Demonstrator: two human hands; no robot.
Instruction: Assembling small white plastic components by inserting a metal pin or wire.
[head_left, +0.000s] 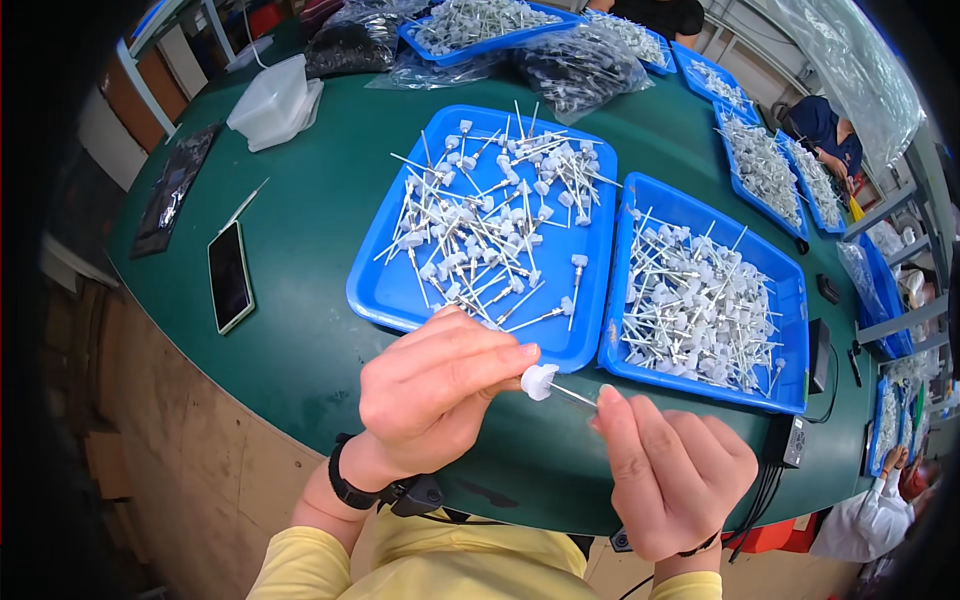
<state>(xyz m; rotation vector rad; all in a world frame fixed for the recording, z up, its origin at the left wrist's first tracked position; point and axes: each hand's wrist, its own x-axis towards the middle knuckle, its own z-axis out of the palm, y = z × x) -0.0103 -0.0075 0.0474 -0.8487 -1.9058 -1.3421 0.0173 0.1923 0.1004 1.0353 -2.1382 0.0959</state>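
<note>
My left hand [435, 385] is closed in a pinch on a white plastic cap [539, 381] with a ridged rim. From the cap a thin straight stem [572, 396] runs to the right. Its far end sits between the thumb and forefinger of my right hand [675, 470], whose other fingers are curled in. The part is held above the table's near edge, just in front of a shallow blue tray [375, 295] of loose, similar capped stems. To its right stands a deeper blue bin [690, 388], heaped with more of them.
On the green table [300, 190] at left are a phone [231, 278], a thin pointed tool [246, 204], a black plastic sheet [172, 192] and clear containers [275, 105]. Bagged parts [582, 70] lie at the back. A small black box with cables [788, 440] stands at right. Co-workers sit beyond.
</note>
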